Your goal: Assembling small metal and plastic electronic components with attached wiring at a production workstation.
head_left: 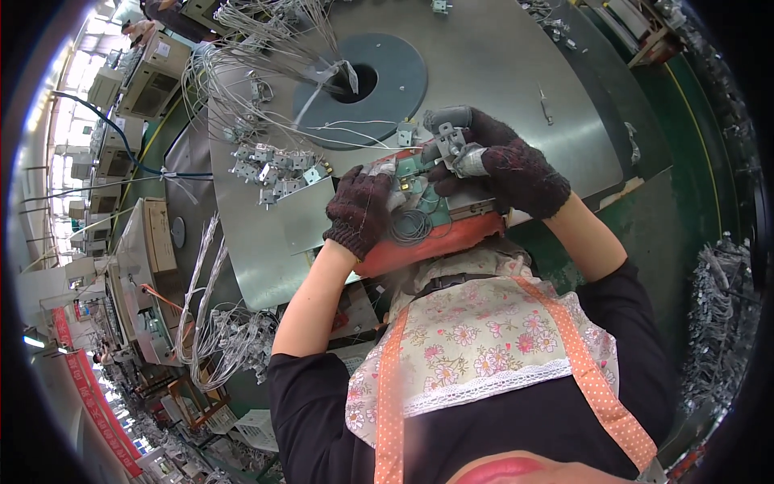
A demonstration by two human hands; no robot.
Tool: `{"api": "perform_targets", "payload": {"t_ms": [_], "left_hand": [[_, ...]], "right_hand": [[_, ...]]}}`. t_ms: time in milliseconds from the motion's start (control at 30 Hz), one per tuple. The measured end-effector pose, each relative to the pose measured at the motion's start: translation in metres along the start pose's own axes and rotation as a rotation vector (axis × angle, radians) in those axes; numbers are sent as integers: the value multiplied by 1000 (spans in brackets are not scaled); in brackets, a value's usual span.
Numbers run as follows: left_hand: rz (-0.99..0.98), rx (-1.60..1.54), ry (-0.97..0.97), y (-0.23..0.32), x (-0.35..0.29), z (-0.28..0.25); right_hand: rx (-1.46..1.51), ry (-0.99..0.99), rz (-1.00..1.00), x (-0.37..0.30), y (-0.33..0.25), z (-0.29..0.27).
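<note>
Dark knit gloves with grey-taped fingertips cover both my hands. My right hand [516, 165] is closed around a small grey metal bracket [448, 143] with a raised screw-like middle. Beside it, my left hand [363, 202] curls its fingers against a green work fixture [435, 211]; whatever they pinch is too small to make out. A coil of thin grey wire [411, 227] lies on the fixture, near my left wrist. Under this sits a red-orange cover [431, 248] at the table's near edge. Just beyond my fingers is a small metal piece [406, 134] with white wires.
Several wired metal pieces [278, 171] cluster left of my hands on the metal table [500, 60]. A grey disc [403, 73] with a hole stands beyond, with bundled wires [274, 48] over it. A thin tool [546, 106] lies right. More wire bundles [230, 339] hang at left.
</note>
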State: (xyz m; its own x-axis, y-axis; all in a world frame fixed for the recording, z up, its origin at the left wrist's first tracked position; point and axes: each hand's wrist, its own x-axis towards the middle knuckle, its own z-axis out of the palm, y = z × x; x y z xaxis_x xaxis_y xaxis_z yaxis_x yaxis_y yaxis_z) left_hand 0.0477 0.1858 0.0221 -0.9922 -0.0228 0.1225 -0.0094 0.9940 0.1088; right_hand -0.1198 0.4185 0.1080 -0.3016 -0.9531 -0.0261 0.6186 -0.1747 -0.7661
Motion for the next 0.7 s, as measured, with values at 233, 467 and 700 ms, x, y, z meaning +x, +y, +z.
{"api": "perform_targets", "payload": {"t_ms": [233,467,700], "left_hand": [[-8,-86,57,5,2,-6],[6,-30,65,1,3,0],[-13,-37,26,5,-1,-9]], "right_hand": [[-114,70,-10,1,10,-6],[-95,82,-6,3,6,3],[-118,135,-45,-16,4,-1]]}}
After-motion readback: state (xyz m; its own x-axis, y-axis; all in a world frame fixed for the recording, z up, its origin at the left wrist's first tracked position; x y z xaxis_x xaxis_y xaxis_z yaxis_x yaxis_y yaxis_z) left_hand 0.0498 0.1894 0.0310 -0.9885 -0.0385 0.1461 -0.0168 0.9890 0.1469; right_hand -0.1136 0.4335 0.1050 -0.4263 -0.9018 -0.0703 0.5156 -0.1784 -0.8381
